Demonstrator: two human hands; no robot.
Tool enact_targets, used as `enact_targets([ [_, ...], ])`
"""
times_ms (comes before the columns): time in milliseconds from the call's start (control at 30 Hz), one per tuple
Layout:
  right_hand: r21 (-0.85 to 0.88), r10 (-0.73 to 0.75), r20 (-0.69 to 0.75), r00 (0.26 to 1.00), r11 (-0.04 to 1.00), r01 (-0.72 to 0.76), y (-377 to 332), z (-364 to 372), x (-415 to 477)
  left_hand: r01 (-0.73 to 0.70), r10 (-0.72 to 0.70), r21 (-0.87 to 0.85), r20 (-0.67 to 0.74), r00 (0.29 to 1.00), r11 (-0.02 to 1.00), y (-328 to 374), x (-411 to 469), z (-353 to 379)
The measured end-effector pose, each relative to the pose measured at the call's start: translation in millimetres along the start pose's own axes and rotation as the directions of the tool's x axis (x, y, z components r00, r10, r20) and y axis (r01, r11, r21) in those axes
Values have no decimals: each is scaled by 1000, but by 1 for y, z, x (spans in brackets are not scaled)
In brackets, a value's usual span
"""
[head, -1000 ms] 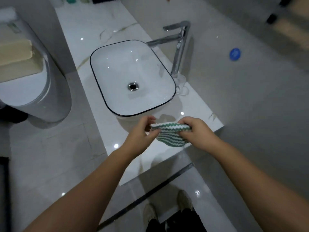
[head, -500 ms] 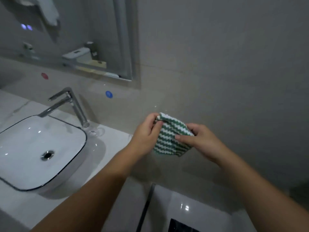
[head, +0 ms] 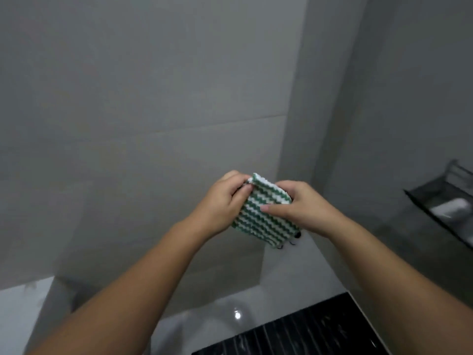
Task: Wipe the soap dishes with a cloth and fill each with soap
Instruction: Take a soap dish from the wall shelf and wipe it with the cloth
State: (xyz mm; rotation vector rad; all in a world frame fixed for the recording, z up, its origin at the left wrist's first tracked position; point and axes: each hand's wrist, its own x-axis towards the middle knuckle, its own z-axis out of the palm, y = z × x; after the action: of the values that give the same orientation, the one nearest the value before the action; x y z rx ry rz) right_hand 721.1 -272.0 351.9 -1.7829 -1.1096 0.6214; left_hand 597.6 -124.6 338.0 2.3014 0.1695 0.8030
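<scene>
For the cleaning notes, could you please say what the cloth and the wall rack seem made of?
The cloth looks like fuzzy microfibre or knit fabric: ribbed green-and-white zigzags, bending where held. The rack looks like dark matte metal, judging by its thin rails, but it is blurred.

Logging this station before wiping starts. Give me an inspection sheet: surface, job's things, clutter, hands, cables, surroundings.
Surface: white counter corner at lower left; only its edge shows.
Job's things: green-and-white striped cloth held up in mid-air; metal wall rack at the right edge, holding a white lump, possibly soap, too blurred to tell.
Clutter: small dark bits by the cloth's lower corner, unclear what they are.
Hands: left hand and right hand both pinch the cloth.
Cables: nothing seen.
Surroundings: grey tiled wall; dark ribbed mat below.
</scene>
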Motion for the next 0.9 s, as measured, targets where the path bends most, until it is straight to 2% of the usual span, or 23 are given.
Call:
enact_targets([
  [200, 22, 179, -250, 952, 983, -180, 57, -106, -65, -82, 112, -151, 195, 974, 985, 50, 62, 118],
  [433, 8, 342, -518, 784, 918, -396, 104, -186, -102, -157, 241, -245, 365, 899, 957, 63, 135, 215],
  [533, -4, 379, -619, 688, 874, -485, 118, -205, -109, -186, 297, -287, 418, 858, 940, 59, 167, 253],
  [667, 68, 435, -729, 528, 814, -577, 128, -225, -120, -201, 352, -329, 504, 789, 923, 58, 208, 295],
  [800, 177, 459, -822, 336, 767, -616, 137, -235, -138, -239, 401, -341, 560, 725, 909, 63, 236, 342],
  [900, 250, 488, -840, 237, 736, -629, 147, -241, -155, -243, 409, -343, 589, 697, 907, 72, 247, 379],
])
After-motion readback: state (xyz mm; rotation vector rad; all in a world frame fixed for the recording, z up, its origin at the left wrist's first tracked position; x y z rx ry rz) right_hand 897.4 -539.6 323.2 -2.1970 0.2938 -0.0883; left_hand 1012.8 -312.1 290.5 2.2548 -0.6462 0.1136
